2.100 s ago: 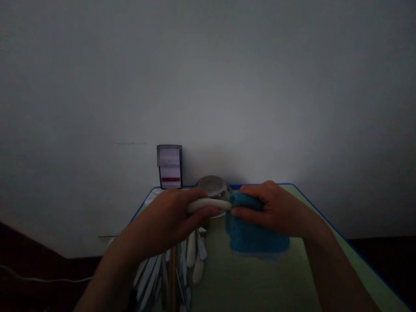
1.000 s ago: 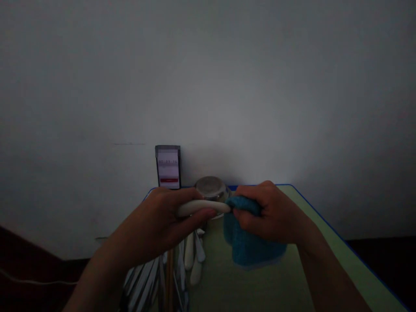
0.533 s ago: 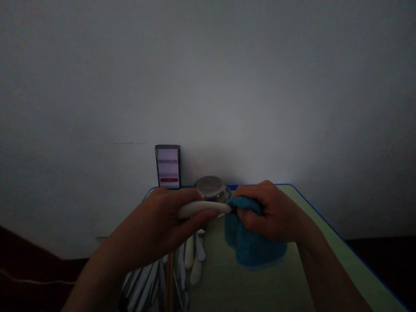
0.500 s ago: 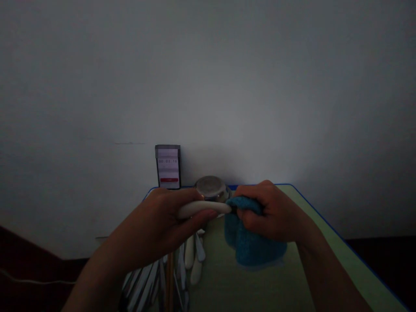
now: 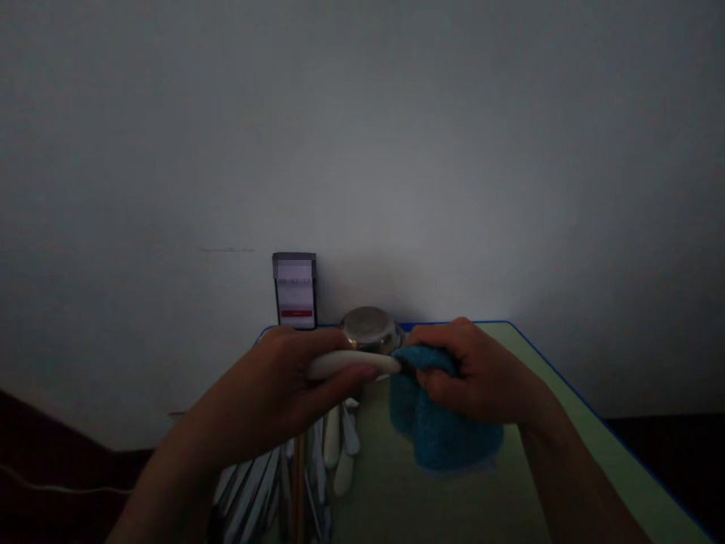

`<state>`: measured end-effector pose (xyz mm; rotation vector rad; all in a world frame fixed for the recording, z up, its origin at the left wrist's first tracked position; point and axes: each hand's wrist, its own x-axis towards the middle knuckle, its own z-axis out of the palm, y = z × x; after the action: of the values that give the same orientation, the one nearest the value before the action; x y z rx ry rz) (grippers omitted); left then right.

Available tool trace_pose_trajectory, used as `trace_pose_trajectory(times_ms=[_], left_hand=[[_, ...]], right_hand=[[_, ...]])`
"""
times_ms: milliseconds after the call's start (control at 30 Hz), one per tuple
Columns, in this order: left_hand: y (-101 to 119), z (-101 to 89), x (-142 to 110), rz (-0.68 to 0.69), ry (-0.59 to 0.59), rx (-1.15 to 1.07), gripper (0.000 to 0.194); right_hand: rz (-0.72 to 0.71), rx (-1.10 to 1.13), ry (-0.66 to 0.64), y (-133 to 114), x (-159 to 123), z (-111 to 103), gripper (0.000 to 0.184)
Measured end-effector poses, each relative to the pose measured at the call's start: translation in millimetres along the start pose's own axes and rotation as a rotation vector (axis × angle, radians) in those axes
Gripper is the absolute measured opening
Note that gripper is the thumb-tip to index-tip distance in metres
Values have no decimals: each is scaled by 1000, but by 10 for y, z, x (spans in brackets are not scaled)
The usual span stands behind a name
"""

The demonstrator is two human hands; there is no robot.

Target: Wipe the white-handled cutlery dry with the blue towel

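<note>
The left grip (image 5: 277, 381) is pinching a white handle (image 5: 351, 365); just beyond its tip, the right grip (image 5: 467, 370) is clasping a folded blue cloth (image 5: 458, 438). Between the grips, more dark shank (image 5: 406, 368) is showing than earlier, suggesting the cloth is being worked outward along it.

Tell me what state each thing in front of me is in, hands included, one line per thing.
Left hand: closed on the handle.
Right hand: closed on the cloth.
Handle: held roughly level, right end at the cloth.
Cloth: bunched in the grip, lower part hanging.
Phone: upright, screen lit.
Bowl: looks upside down.
Cutlery: lying loosely bunched.
</note>
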<state>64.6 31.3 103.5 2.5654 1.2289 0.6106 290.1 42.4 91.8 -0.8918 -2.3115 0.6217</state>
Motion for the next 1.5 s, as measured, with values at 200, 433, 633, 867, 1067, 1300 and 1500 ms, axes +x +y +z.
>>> trace_pose_trajectory(times_ms=[200,433,633,867,1067,1300,1500], left_hand=[[38,4,27,-17,0,58,30],[48,14,21,-16,3,100,32],[44,19,19,-14,15,111,32],[34,21,19,-20,6,86,31],[45,21,25,-13,6,96,32],[55,26,16,0,8,84,31],[63,13,7,-16,-13,99,33]], right_hand=[[17,16,17,-4,6,14,6],[13,-5,47,-22,-3,20,7],[8,7,28,-18,5,13,6],[-9,-14,35,-1,1,16,6],[-8,2,51,11,-1,31,8],[-20,13,56,-2,8,18,8],[-21,1,41,-10,0,13,8]])
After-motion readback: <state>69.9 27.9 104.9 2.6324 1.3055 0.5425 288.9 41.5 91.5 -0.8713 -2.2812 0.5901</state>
